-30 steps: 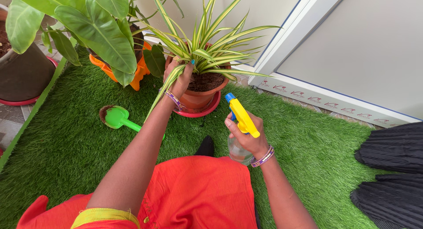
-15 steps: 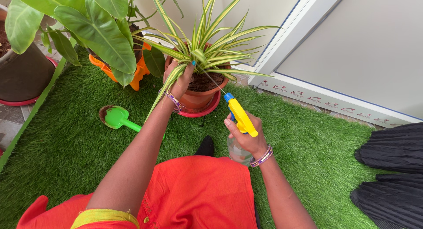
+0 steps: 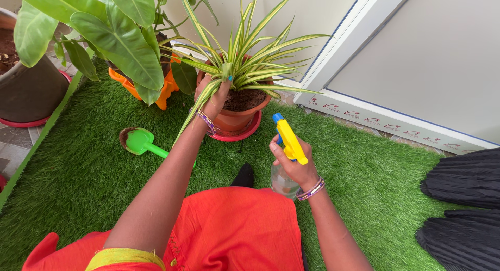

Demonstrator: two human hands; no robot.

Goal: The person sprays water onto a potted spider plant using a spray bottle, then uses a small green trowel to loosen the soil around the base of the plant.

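Right grip [image 3: 292,164] around spray bottle [image 3: 285,151]

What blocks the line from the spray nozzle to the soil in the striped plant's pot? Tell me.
Nothing visible. The spray bottle in the right hand points at the pot across bare grass. The left hand holds leaves aside, leaving soil exposed.
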